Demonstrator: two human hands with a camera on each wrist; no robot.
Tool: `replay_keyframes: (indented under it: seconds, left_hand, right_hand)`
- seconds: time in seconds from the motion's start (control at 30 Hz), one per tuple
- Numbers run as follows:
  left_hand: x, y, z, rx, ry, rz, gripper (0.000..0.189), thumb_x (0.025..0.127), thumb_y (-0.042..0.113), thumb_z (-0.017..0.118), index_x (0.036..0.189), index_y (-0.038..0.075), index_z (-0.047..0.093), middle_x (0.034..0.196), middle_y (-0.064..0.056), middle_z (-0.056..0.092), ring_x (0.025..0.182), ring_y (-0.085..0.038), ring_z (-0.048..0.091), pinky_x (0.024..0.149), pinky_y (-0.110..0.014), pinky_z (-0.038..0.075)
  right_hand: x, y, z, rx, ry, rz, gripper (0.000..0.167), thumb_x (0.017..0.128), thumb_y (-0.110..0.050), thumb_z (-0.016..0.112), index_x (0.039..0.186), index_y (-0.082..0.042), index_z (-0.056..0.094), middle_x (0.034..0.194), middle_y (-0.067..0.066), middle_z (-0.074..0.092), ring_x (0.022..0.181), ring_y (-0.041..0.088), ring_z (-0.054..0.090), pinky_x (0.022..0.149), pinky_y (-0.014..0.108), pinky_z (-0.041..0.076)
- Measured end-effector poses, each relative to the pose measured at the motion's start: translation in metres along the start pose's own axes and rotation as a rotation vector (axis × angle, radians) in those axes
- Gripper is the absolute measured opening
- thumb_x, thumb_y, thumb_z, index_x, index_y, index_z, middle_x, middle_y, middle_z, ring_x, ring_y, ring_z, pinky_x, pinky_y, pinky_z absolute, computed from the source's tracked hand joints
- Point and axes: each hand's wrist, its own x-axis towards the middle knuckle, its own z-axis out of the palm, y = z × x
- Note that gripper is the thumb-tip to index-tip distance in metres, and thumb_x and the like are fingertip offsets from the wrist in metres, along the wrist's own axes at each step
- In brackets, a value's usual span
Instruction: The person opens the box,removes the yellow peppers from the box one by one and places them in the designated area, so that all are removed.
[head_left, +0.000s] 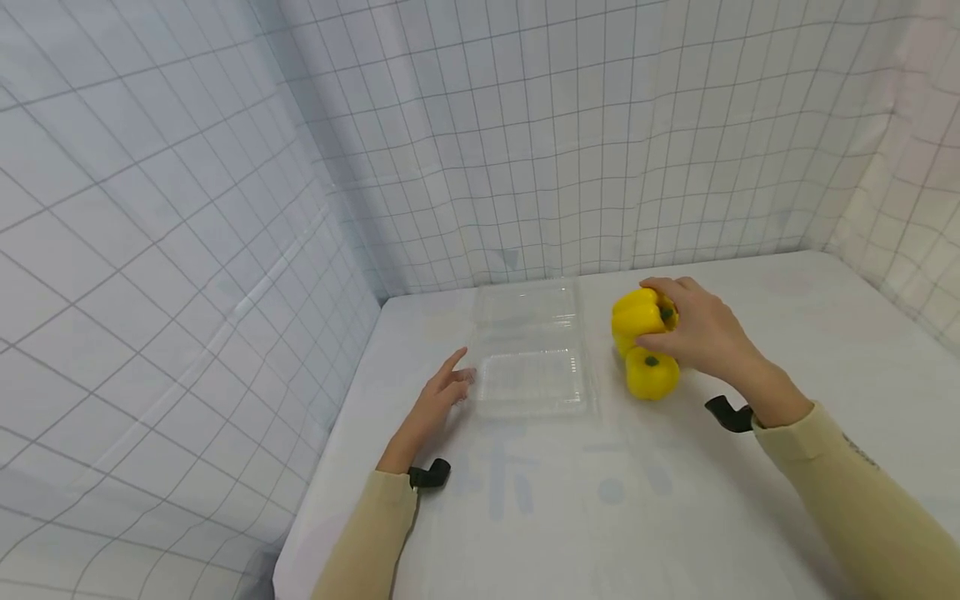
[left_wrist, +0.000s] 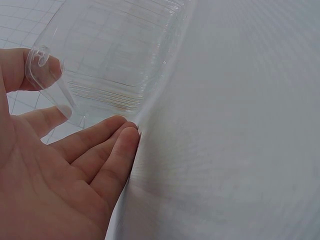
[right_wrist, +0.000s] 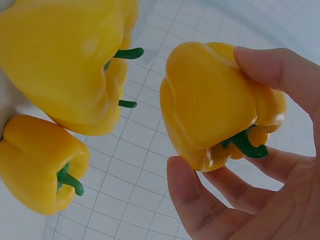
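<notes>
My right hand grips a yellow bell pepper between thumb and fingers, its green stem turned toward the palm. Close by on the table stands another yellow bell pepper. More yellow peppers fill the left side of the right wrist view. A clear plastic container lies with its hinged lid folded back. At its left edge is my left hand, fingers extended and lightly touching the rim. In the left wrist view, part of the thumb shows through the clear plastic.
A white cloth with faint grey marks covers the table. White grid-patterned curtains hang behind it and along both sides. The container sits left of the peppers, near the table's middle.
</notes>
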Motion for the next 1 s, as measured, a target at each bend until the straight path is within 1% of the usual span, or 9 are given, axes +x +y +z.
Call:
replay_keyframes:
  seconds: [0.07,0.1,0.17,0.3,0.33,0.47,0.7,0.93,1.0]
  left_hand:
    - [0.001,0.0,-0.001,-0.003,-0.019,-0.012,0.063,0.105,0.022,0.049,0.162,0.024,0.023,0.147,-0.019,0.05,0.123,-0.036,0.055,0.103,-0.052,0.04]
    - [0.0,0.004,-0.001,-0.002,-0.033,-0.014,0.063,0.105,0.021,0.048,0.162,0.022,0.022,0.148,-0.021,0.049,0.123,-0.038,0.054,0.102,-0.052,0.04]
    - [0.0,0.004,-0.001,-0.001,-0.038,-0.013,0.063,0.105,0.021,0.048,0.162,0.022,0.021,0.148,-0.021,0.049,0.123,-0.039,0.054,0.103,-0.052,0.04]
    - [0.0,0.005,0.0,0.01,-0.016,-0.001,0.062,0.104,0.021,0.049,0.161,0.025,0.025,0.146,-0.017,0.052,0.12,-0.035,0.056,0.101,-0.051,0.041]
    - [0.002,0.0,0.001,0.01,-0.002,0.001,0.062,0.104,0.023,0.049,0.161,0.028,0.027,0.145,-0.014,0.054,0.12,-0.032,0.057,0.101,-0.051,0.042]
    - [0.001,0.0,0.0,0.011,0.009,0.0,0.062,0.103,0.023,0.049,0.161,0.026,0.027,0.144,-0.013,0.054,0.121,-0.03,0.057,0.101,-0.05,0.042]
    - [0.0,-0.001,0.002,0.012,-0.003,-0.005,0.063,0.102,0.024,0.05,0.161,0.027,0.026,0.145,-0.014,0.053,0.119,-0.03,0.057,0.1,-0.048,0.042]
    - [0.002,-0.002,-0.001,0.009,-0.009,-0.008,0.062,0.104,0.019,0.048,0.161,0.027,0.025,0.146,-0.013,0.053,0.116,-0.033,0.055,0.097,-0.048,0.041]
    - [0.003,-0.001,-0.002,-0.002,-0.02,-0.015,0.063,0.104,0.018,0.047,0.162,0.026,0.023,0.148,-0.015,0.051,0.118,-0.035,0.054,0.099,-0.05,0.039]
  right_hand:
    - [-0.001,0.002,-0.003,-0.007,-0.003,0.005,0.075,0.083,-0.033,0.081,0.147,-0.014,0.047,0.129,0.018,0.051,0.105,0.039,0.053,0.087,0.059,0.045]
    - [-0.001,0.003,-0.004,-0.01,-0.004,0.005,0.075,0.083,-0.034,0.081,0.147,-0.014,0.046,0.13,0.018,0.051,0.106,0.039,0.053,0.087,0.06,0.045]
    - [-0.001,0.004,-0.006,-0.013,-0.002,0.002,0.075,0.083,-0.032,0.081,0.147,-0.014,0.046,0.129,0.019,0.051,0.106,0.04,0.053,0.087,0.06,0.045]
    - [-0.002,0.007,-0.01,-0.013,0.005,-0.003,0.075,0.083,-0.03,0.082,0.146,-0.013,0.046,0.13,0.02,0.05,0.107,0.041,0.053,0.087,0.061,0.045]
    - [-0.002,0.007,-0.01,-0.012,0.004,-0.004,0.074,0.083,-0.03,0.082,0.146,-0.012,0.046,0.13,0.021,0.05,0.107,0.041,0.053,0.087,0.061,0.045]
    - [-0.004,0.009,-0.013,-0.018,0.001,-0.001,0.074,0.083,-0.029,0.081,0.146,-0.012,0.046,0.131,0.021,0.049,0.107,0.042,0.053,0.088,0.062,0.045]
    - [-0.01,0.02,-0.015,-0.034,-0.014,0.021,0.074,0.084,-0.03,0.08,0.146,-0.012,0.046,0.131,0.022,0.048,0.108,0.043,0.052,0.088,0.064,0.044]
    - [-0.011,0.029,-0.018,-0.04,0.012,0.01,0.075,0.083,-0.028,0.082,0.146,-0.01,0.046,0.131,0.023,0.048,0.109,0.044,0.052,0.088,0.065,0.044]
    - [-0.011,0.032,-0.018,-0.045,0.016,0.005,0.075,0.083,-0.028,0.082,0.146,-0.01,0.046,0.131,0.023,0.048,0.109,0.043,0.052,0.089,0.064,0.044]
